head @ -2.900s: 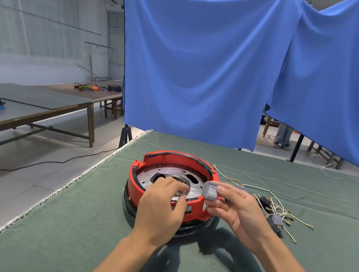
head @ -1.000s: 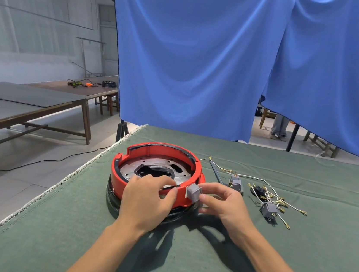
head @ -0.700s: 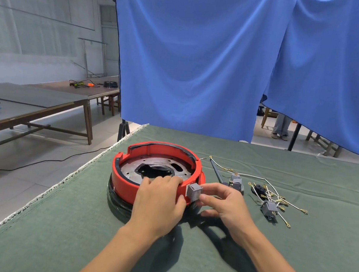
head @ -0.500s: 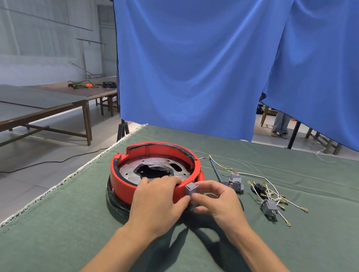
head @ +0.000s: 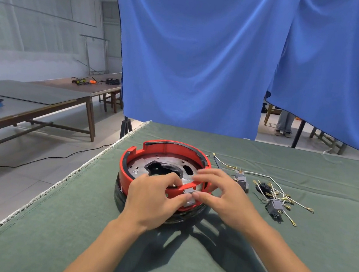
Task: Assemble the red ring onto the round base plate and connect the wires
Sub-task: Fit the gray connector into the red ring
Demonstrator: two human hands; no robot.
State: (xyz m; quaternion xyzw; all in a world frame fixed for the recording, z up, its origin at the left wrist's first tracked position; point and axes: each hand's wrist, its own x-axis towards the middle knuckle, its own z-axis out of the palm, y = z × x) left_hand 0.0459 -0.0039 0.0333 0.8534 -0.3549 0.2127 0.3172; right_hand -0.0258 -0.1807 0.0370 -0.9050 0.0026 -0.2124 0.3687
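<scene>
The red ring (head: 161, 149) sits on the base plate (head: 166, 163); both hands, left hand (head: 153, 197) and right hand (head: 223, 195), pinch a grey switch (head: 189, 192) into its wall, while the wires (head: 280, 193) lie loose on the desk (head: 295, 251).

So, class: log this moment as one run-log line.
both hands pressing grey switch into red ring | spare wires right

My green felt table cover (head: 295, 251) is the landmark: behind it hang two blue cloths (head: 194, 58), to its left stand long wooden tables (head: 42, 101) with an orange tool (head: 93, 81) and black cables (head: 112, 81), and a black cord (head: 35, 161) trails across the floor beside it
</scene>
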